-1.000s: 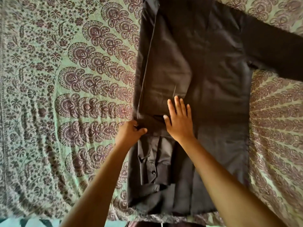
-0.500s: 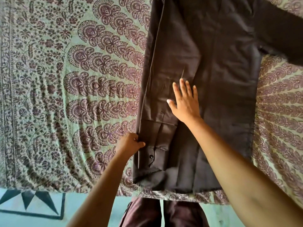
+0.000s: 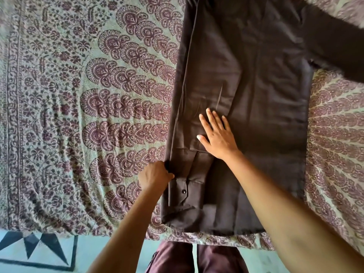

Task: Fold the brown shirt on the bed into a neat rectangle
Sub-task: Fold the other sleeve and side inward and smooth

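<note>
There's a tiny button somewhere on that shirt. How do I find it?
Start at the big brown shirt spread on the patterned bed cover. Follow its left folded edge down to where the left hand grips it; just right of that hand lies the folded sleeve cuff. The button is the small dark shiny dot there, the only round thing on the plain cloth.

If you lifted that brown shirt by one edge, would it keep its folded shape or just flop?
Probably flop: the brown shirt lies thin and flat, with soft creases beside the right hand pressing it. It seems light, since the left hand grips just its folded edge.
</note>
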The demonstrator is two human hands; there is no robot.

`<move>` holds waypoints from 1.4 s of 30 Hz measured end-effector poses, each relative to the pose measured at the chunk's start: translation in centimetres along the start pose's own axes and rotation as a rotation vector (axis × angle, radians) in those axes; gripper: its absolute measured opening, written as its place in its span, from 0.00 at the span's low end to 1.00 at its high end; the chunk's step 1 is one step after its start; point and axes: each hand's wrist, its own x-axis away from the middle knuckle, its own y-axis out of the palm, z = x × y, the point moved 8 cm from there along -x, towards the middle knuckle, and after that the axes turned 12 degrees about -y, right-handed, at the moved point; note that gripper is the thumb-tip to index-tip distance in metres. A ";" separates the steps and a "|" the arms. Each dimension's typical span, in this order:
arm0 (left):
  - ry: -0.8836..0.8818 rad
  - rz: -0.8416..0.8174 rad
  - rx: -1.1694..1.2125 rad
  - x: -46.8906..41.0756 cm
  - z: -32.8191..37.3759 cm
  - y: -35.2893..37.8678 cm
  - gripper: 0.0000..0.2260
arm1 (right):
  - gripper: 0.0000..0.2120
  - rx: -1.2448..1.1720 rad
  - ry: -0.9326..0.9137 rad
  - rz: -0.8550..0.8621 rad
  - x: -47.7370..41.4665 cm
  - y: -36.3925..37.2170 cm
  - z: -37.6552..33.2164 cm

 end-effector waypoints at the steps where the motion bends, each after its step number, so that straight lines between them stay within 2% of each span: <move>1: 0.028 0.037 0.000 0.0 0.5 -1.1 0.13 | 0.29 -0.028 0.003 0.054 -0.1 -0.4 -0.1; 4: 0.267 0.150 0.196 -0.1 3.5 -4.2 0.07 | 0.26 -0.126 0.031 0.274 -0.3 -2.4 0.5; 6: 0.496 0.277 0.293 0.1 6.3 -6.2 0.04 | 0.24 -0.134 0.060 0.348 -0.9 -3.4 1.6; 7: 0.618 0.329 0.276 0.4 7.9 -6.6 0.06 | 0.24 -0.114 0.077 0.365 -1.4 -3.9 2.3; 8: 0.757 0.373 0.217 0.7 9.5 -6.4 0.09 | 0.24 -0.084 0.094 0.352 -1.9 -4.1 3.1; 10: 1.023 0.449 -0.032 1.4 11.3 -4.4 0.16 | 0.25 -0.042 0.100 0.219 -3.1 -3.7 5.0; 13: 1.257 0.398 -0.410 1.9 9.5 2.1 0.22 | 0.27 -0.027 0.065 0.049 -3.7 -3.0 6.6; 16: 1.409 0.354 -0.522 3.2 5.8 6.3 0.23 | 0.28 -0.023 0.063 0.040 -3.7 -3.1 6.7; 19: 1.533 0.429 -0.518 4.4 5.4 5.9 0.25 | 0.27 -0.018 0.063 0.047 -3.6 -2.8 6.7; 20: 1.520 0.473 -0.477 4.3 6.5 4.7 0.25 | 0.27 -0.017 0.057 0.047 -3.6 -2.7 6.7; 22: 1.388 0.560 -0.347 2.9 9.8 1.5 0.26 | 0.27 -0.006 0.037 0.075 -3.6 -2.8 6.8; 25: 1.225 0.533 -0.344 0.3 13.5 -0.3 0.28 | 0.29 0.009 0.024 0.075 -3.5 -2.5 7.0; 27: 1.253 0.505 -0.425 0.4 12.9 1.6 0.30 | 0.29 0.022 0.018 0.059 -3.5 -2.1 7.1; 31: 1.495 0.406 -0.491 3.6 8.0 6.8 0.30 | 0.28 0.012 0.015 0.076 -3.5 -2.0 7.2; 33: 1.540 0.395 -0.457 4.0 7.2 6.4 0.27 | 0.27 0.008 0.018 0.093 -3.4 -2.2 7.1; 35: 1.421 0.474 -0.290 2.7 8.7 2.7 0.24 | 0.27 -0.004 0.047 0.144 -3.1 -2.7 6.7; 38: 1.102 0.606 0.008 -1.6 12.5 -5.5 0.23 | 0.27 -0.059 0.139 0.295 -2.6 -4.0 6.7; 42: 0.895 0.696 0.147 -6.6 19.3 -13.1 0.24 | 0.27 -0.038 0.164 0.382 -5.4 -6.2 8.7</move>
